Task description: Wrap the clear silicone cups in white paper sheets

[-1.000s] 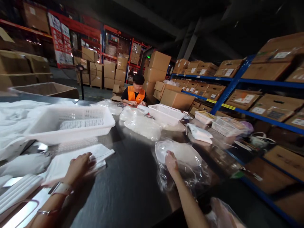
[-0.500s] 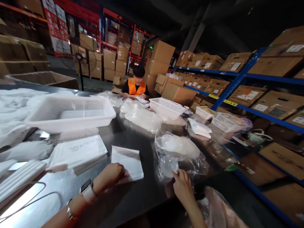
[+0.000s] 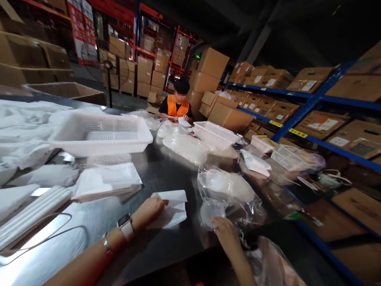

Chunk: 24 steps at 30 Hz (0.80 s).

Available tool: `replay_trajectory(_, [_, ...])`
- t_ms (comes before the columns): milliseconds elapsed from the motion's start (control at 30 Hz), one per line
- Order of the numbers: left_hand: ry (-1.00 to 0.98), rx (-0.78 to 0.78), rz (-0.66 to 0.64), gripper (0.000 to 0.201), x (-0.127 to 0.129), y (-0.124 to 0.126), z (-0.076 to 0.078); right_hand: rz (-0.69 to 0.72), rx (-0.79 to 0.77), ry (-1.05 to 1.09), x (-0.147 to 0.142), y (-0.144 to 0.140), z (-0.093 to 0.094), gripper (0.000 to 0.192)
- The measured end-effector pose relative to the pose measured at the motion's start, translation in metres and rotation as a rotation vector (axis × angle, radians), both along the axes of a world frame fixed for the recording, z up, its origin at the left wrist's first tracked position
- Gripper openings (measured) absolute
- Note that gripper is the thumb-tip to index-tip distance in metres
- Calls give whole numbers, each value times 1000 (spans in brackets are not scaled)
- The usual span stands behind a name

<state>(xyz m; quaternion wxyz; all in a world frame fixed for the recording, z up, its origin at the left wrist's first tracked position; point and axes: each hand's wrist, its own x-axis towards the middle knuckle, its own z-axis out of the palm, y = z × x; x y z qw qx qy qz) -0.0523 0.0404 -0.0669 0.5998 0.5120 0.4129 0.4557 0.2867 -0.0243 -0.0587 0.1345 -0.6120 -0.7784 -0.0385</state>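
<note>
We are pinching a white paper bag (image 3: 171, 208) with our left hand (image 3: 149, 211) on the desk (image 3: 166, 174); no writing is readable. Our right hand (image 3: 228, 236) is touching a clear plastic bag (image 3: 229, 194), fingers loose, just right of it.

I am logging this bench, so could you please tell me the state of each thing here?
left hand: gripping white paper bag, which lies flat
right hand: touching clear bag, crumpled, holding white items
white basket: upright, looks empty
paper bag stack: lying flat
</note>
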Motion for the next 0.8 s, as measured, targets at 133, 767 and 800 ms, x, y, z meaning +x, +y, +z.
replay_trajectory(133, [84,115,117,14,-20,20,7,12,-50,95,8,16,3,30])
replay_trajectory(767, [448,629,-291,25,3,-19,20,554,116,651,-121,-39,-9,21])
replay_trajectory(800, [456,632,-293,30,3,-19,20,561,121,646,-121,-32,-12,22])
